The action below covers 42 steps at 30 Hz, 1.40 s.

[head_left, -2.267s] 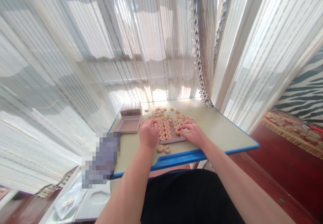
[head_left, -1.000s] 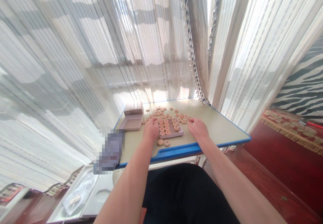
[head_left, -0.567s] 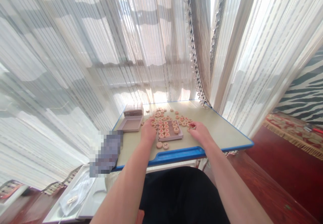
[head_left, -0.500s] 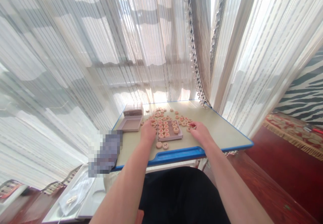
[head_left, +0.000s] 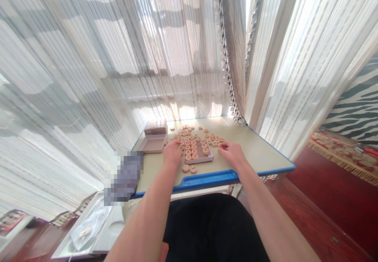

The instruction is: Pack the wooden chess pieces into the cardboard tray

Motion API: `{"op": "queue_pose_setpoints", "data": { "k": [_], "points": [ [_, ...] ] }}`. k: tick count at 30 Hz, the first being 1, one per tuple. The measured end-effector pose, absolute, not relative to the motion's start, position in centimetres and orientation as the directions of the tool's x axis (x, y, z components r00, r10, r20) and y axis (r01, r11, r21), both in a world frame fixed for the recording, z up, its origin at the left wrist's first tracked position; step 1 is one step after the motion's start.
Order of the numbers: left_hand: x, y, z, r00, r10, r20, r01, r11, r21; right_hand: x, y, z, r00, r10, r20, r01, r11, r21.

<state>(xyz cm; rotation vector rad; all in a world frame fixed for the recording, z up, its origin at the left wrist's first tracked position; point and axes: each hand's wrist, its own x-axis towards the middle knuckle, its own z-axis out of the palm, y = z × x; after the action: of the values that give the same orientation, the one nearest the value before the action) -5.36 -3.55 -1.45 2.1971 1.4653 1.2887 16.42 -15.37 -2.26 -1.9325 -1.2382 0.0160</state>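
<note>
A shallow grey tray lies on the small desk and holds several round wooden chess discs with red marks. My left hand rests curled at the tray's left edge, its fingertips touching discs there. To the tray's right, my right hand pinches one wooden disc between thumb and fingers. More loose discs are scattered behind the tray. Two discs lie in front of it.
An open grey box and a stacked box stand at the desk's back left. The desk has a blue front rim. Sheer curtains hang close behind. A white surface sits low at left, red floor at right.
My right hand has left the tray, moved right to the loose discs and closed on one. My left hand stayed at the tray's left edge. The camera shifted slightly.
</note>
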Motion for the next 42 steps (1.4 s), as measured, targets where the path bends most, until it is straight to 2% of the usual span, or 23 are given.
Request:
{"op": "queue_pose_setpoints", "data": {
  "k": [5,10,19,25,30,33,37,42],
  "points": [
    [-5.3,-4.0,-0.9,0.159,0.865,0.476,0.726,-0.429,0.537,16.4,-15.5,-2.3,0.488,0.787,0.377,0.747,-0.154,-0.647],
    [-5.3,-3.8,-1.1,0.149,0.845,0.514,0.703,-0.456,0.546,16.7,-15.5,-2.4,0.474,0.798,0.373,0.736,-0.126,-0.666],
    [-5.4,-3.6,-1.4,0.109,0.819,0.564,0.65,-0.488,0.583,17.0,-15.6,-2.8,0.626,0.679,0.383,0.654,-0.19,-0.733],
    [-5.8,-3.9,-0.9,0.049,0.867,0.495,0.632,-0.411,0.657,16.9,-15.5,-2.8,0.673,0.653,0.347,0.579,-0.174,-0.796],
    [-6.0,-3.9,-0.6,-0.1,0.887,0.451,0.555,-0.326,0.765,17.0,-15.2,-2.8,0.632,0.687,0.359,0.65,-0.218,-0.728],
    [-5.6,-4.0,-0.5,-0.139,0.864,0.483,0.518,-0.352,0.779,16.8,-15.1,-2.8,0.572,0.729,0.375,0.711,-0.214,-0.67],
    [-4.9,-3.9,-0.8,-0.093,0.831,0.549,0.517,-0.431,0.74,16.5,-15.1,-2.7,0.575,0.742,0.345,0.695,-0.22,-0.685],
    [-4.9,-3.6,-1.0,-0.139,0.853,0.504,0.495,-0.381,0.781,16.4,-15.2,-2.8,0.658,0.715,0.235,0.575,-0.276,-0.77]
  ]
}}
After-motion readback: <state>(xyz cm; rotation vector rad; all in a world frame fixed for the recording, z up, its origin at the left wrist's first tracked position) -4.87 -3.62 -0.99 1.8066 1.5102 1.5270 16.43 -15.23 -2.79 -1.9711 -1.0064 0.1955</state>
